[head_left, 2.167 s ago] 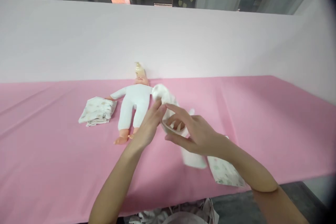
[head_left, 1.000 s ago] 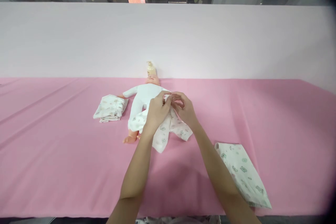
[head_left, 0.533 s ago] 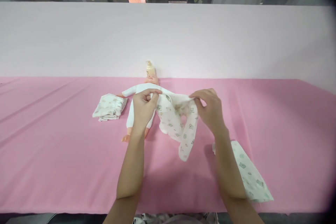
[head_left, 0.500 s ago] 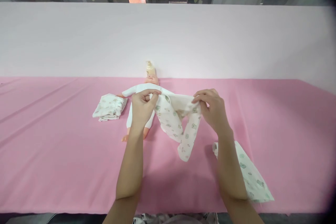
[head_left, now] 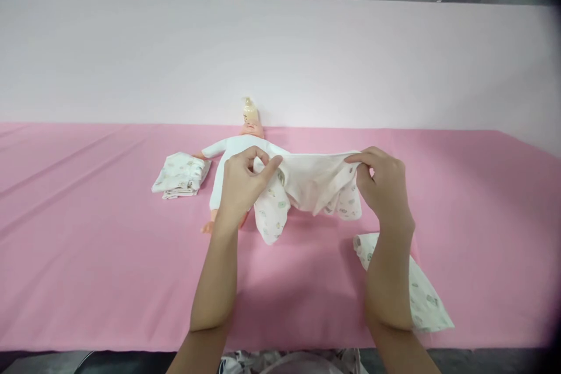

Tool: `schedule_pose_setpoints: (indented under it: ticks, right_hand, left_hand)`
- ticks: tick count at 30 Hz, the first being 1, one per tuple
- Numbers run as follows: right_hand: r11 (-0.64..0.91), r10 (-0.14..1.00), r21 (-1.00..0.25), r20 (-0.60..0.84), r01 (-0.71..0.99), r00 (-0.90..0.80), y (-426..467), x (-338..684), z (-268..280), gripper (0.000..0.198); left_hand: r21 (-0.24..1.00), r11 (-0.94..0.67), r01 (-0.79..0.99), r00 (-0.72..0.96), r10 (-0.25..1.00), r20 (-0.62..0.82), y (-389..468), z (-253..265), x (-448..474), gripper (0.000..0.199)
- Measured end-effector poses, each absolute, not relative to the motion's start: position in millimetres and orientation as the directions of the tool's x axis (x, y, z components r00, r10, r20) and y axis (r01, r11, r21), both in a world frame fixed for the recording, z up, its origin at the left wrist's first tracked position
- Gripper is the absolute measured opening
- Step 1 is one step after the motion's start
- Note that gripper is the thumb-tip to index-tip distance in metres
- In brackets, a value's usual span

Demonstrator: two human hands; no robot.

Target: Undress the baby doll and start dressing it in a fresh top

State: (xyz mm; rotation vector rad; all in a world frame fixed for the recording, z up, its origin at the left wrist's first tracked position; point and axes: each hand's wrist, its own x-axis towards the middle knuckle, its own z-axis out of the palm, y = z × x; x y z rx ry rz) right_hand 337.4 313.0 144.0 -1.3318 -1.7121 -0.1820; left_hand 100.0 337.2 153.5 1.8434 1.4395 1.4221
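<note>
A pair of white printed baby pants point(head_left: 318, 178) hangs between my hands, its waistband pulled taut and both legs dangling above the table. My left hand point(head_left: 246, 181) pinches one end of the waistband. The other end is gripped between the thumb and fingers of my right hand point(head_left: 382, 181). Behind the pants a baby doll point(head_left: 245, 143) in a white suit lies on its back, head toward the wall. Its lower body is partly hidden by my left hand and the cloth.
Folded printed cloth point(head_left: 182, 174) lies left of the doll. Another printed cloth point(head_left: 427, 298) lies partly under my right forearm. A pump bottle point(head_left: 249, 111) stands by the doll's head against the white wall point(head_left: 280, 58). Pink cloth point(head_left: 109, 269) covers the table.
My right hand has moved right, stretching the waistband wider. The pants' legs have swung apart and hang higher. My left hand stays nearly in place.
</note>
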Motion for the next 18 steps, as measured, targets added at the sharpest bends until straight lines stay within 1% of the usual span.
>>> schedule_pose_setpoints:
  ticks: [3,5,7,8,11,12,15,18]
  right_hand:
    - [0.412,0.682,-0.429,0.73,0.804,0.04,313.9,333.8,144.4,0.028]
    - [0.418,0.682,-0.467,0.728,0.779,0.071,314.7,332.1,145.2,0.02]
    - [0.403,0.679,-0.519,0.722,0.754,0.134,315.2,332.9,145.8,0.019]
    - [0.388,0.672,-0.537,0.721,0.749,0.169,315.4,334.4,145.8,0.019]
    - [0.36,0.593,-0.543,0.761,0.759,0.264,315.3,341.0,144.5,0.014]
    - [0.367,0.559,-0.539,0.779,0.758,0.283,314.8,343.0,143.8,0.016]
    - [0.405,0.491,-0.543,0.808,0.736,0.326,312.3,346.3,143.3,0.027]
    - [0.427,0.437,-0.539,0.826,0.726,0.356,310.0,347.4,146.4,0.031]
  left_hand:
    - [0.724,-0.381,0.575,-0.109,0.841,0.53,341.0,151.9,103.4,0.025]
    - [0.671,-0.397,0.626,-0.078,0.825,0.56,342.1,151.8,103.9,0.019]
    - [0.634,-0.426,0.645,-0.014,0.824,0.567,342.6,151.8,102.0,0.008]
    - [0.612,-0.448,0.651,0.029,0.821,0.571,343.2,151.6,100.1,0.007]
    - [0.51,-0.541,0.669,0.145,0.768,0.624,349.5,149.0,90.4,0.023]
    - [0.478,-0.565,0.673,0.162,0.743,0.649,353.2,147.4,86.0,0.026]
    - [0.436,-0.566,0.7,0.142,0.709,0.691,364.7,142.7,72.2,0.031]
    - [0.427,-0.513,0.745,0.08,0.704,0.705,368.2,142.9,62.3,0.033]
